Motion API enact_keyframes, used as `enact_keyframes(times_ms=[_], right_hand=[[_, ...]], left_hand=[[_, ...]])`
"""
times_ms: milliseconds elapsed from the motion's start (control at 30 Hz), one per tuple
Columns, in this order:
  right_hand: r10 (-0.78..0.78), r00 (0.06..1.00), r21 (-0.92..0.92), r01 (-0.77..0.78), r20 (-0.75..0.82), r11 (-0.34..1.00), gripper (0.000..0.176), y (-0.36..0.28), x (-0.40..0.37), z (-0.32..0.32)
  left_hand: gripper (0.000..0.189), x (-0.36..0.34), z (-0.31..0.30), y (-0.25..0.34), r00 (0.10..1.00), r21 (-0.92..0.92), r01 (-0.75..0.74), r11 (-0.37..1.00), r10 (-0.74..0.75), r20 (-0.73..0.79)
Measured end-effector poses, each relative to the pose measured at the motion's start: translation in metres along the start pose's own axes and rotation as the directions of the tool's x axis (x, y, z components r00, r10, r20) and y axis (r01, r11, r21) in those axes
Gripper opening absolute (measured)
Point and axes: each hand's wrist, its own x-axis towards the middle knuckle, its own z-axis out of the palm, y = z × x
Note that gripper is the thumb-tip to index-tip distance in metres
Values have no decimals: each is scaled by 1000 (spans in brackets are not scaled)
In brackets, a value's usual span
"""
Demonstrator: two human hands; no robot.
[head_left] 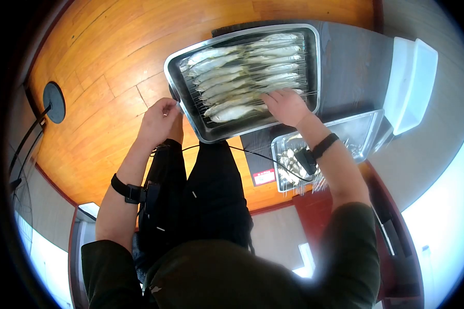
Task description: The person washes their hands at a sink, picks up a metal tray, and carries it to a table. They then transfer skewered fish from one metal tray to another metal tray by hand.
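Observation:
A deep metal tray [319,62] holds two columns of small silvery fish [237,112] lying side by side over thin metal wires or skewers. My right hand [287,107] reaches over the near right part of the tray. Its fingers are closed on a skewered fish there, mostly hidden under the hand, and thin skewer ends stick out to the right of it. Just outside the tray's left edge, my left hand [161,121] has its fingers curled in, thumb and forefinger together by the rim. What they pinch, if anything, is too small to make out.
A second metal tray [366,135] with fish and many skewers sits partly under my right forearm. White plastic bins [415,85] stand on the right of the dark table [353,67]. A cable crosses my lap; a round black base [53,102] rests on the wooden floor.

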Motion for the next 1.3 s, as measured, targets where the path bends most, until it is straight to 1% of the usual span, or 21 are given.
enact_keyframes(times_ms=[67,200,267,300,367,400,467,600,667,700,767,833,1000,1067,1200,1300], right_hand=[[40,999,-13,-40,-16,999,28,1,7,6],[43,999,7,-43,14,999,25,4,15,7],[51,998,-15,-51,42,999,20,5,18,7],[51,998,-15,-50,41,999,20,5,19,7],[53,996,-23,-51,79,998,14,6,20,5],[53,995,-23,-51,80,998,14,6,19,4],[63,989,-60,-55,136,997,13,4,20,5],[30,986,-41,-24,164,999,12,3,13,5],[-35,981,-45,45,189,998,11,-1,10,-1],[-35,981,-44,45,191,998,11,-3,9,-4],[-68,992,-23,71,107,997,11,-5,8,-8],[-81,993,-19,83,86,996,10,-5,9,-7],[-121,992,-10,121,42,993,8,-6,13,-16],[-152,988,4,152,-3,988,7,-6,15,-21],[-147,989,3,147,20,989,7,-6,17,-23],[-160,987,20,160,-5,987,8,-3,17,-19]], left_hand=[[28,2,0,1,1000,0,5,1000,-5,8],[28,2,0,-2,1000,0,6,1000,-6,21],[29,3,-2,-1,1000,-17,14,1000,-14,12],[29,3,-3,1,1000,1,10,1000,-10,12],[29,3,-3,3,1000,17,4,1000,-4,13],[29,4,-3,2,1000,17,4,1000,-5,8],[30,4,-3,2,1000,17,6,1000,-6,2],[30,5,-6,6,1000,9,20,1000,-20,14],[30,5,-6,5,999,15,30,999,-30,16],[30,6,-6,4,1000,25,22,999,-22,20],[30,7,-5,3,1000,35,13,999,-13,22],[30,7,-5,3,999,-9,23,1000,-22,26],[30,9,-8,6,999,27,28,999,-29,26],[30,8,-7,9,999,43,34,998,-36,30],[30,10,-10,4,999,35,39,999,-39,27],[30,9,-8,9,999,36,26,999,-27,29]])
